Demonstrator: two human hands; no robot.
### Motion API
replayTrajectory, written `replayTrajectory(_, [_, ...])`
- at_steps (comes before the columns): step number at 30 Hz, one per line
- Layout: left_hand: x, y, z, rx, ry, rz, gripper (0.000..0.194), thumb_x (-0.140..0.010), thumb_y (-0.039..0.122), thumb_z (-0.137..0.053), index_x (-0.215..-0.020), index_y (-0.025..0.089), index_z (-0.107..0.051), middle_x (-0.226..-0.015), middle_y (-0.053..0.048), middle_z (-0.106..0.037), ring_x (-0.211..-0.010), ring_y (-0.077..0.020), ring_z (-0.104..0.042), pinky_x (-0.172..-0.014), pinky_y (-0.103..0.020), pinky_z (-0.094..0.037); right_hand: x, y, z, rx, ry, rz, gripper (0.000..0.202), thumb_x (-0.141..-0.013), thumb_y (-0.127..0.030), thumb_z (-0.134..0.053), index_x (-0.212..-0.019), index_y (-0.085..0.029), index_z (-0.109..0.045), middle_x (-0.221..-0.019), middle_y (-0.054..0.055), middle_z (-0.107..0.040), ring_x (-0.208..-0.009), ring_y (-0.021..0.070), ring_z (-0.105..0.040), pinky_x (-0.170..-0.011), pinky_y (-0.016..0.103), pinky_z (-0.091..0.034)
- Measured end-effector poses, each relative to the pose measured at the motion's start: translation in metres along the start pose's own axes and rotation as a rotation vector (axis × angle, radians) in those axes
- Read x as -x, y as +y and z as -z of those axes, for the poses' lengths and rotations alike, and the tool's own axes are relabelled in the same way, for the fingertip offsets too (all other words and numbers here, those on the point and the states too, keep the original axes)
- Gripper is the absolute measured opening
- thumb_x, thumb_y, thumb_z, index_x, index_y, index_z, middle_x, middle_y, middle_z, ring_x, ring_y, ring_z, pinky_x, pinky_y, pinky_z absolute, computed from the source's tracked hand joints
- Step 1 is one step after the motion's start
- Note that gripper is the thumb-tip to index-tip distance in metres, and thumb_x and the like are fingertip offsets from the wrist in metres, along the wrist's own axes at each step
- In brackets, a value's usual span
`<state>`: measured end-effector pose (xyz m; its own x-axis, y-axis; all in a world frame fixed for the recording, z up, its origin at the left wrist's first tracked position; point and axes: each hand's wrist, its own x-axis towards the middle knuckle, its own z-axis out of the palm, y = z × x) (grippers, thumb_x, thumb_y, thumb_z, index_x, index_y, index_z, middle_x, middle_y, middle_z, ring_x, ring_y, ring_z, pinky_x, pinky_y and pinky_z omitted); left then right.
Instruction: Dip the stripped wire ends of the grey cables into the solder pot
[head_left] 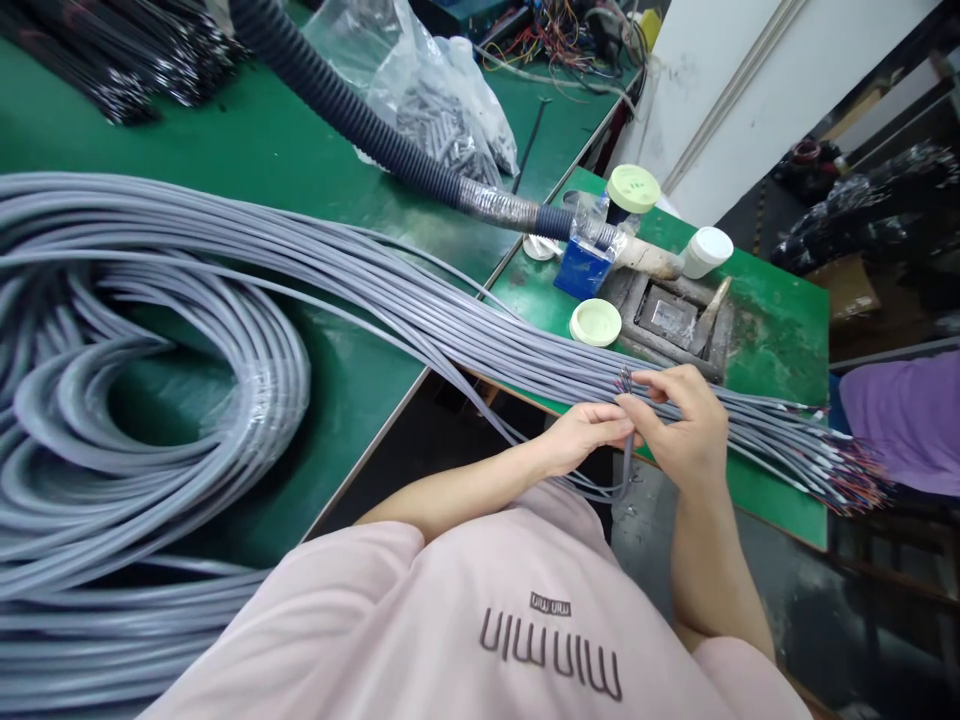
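Note:
Both my hands meet in front of my chest at a grey cable (628,462), whose end points up and shows thin coloured wires. My left hand (589,436) has its fingers closed round the cable just below the end. The thumb and forefinger of my right hand (679,415) pinch near the wire ends; the exact grip is too small to make out. Behind my hands, a thick bundle of grey cables (480,345) runs across the green tables. Its stripped ends (847,475) fan out at the right, showing red, blue and dark wires.
A blackened metal pot (671,312) sits beyond the bundle, with a hose (352,115), a blue box (583,268) and round tubs (595,322) around it. Coiled cables (262,400) fill the left. Another person's purple clothing (907,420) shows at the right edge.

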<state>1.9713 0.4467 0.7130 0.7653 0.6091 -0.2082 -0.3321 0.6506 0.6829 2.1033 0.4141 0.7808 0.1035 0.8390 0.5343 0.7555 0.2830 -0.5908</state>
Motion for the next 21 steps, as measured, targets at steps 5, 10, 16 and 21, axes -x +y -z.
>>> replayTrajectory(5, [0.0, 0.001, 0.0, -0.022, 0.02, -0.002, 0.04, -0.062, 0.042, -0.085, -0.082, 0.009, -0.073, -0.075, -0.004, -0.069, -0.07, -0.0104, -0.061, -0.074, -0.024, -0.046, 0.0, 0.0, -0.007, -0.046, 0.054, -0.001, 0.001, -0.083, -0.024, -0.068, -0.083, -0.022, -0.069, -0.076, 0.001, -0.063, -0.068, 0.0169, -0.058, -0.066, 0.034, -0.047])
replayTrajectory(10, [0.001, 0.009, 0.006, 0.067, 0.019, 0.073, 0.045, -0.065, 0.042, -0.084, -0.093, 0.009, -0.072, -0.08, -0.006, -0.07, -0.068, -0.0109, -0.064, -0.07, -0.024, -0.048, 0.008, 0.013, 0.001, -0.101, 0.147, 0.068, 0.019, -0.084, -0.012, -0.065, -0.095, -0.026, -0.072, -0.084, 0.002, -0.069, -0.075, 0.0188, -0.063, -0.072, 0.036, -0.05])
replayTrajectory(16, [-0.001, 0.025, 0.003, 0.228, 0.003, 0.005, 0.035, -0.072, 0.037, -0.079, -0.09, 0.01, -0.067, -0.078, -0.003, -0.066, -0.065, -0.0093, -0.063, -0.066, -0.023, -0.051, 0.027, 0.03, 0.001, -0.025, -0.148, 0.397, 0.047, -0.084, -0.007, -0.062, -0.125, -0.03, -0.062, -0.131, 0.008, -0.06, -0.122, 0.0299, -0.054, -0.098, 0.052, -0.048])
replayTrajectory(21, [0.004, 0.033, -0.009, 0.055, -0.058, -0.012, 0.045, -0.077, 0.051, -0.072, -0.1, 0.012, -0.066, -0.083, -0.004, -0.068, -0.071, -0.0104, -0.063, -0.069, -0.024, -0.05, 0.022, 0.037, -0.001, 0.022, -0.018, 0.463, 0.038, -0.086, -0.018, -0.064, -0.122, -0.031, -0.063, -0.126, 0.007, -0.064, -0.119, 0.031, -0.058, -0.097, 0.054, -0.05])
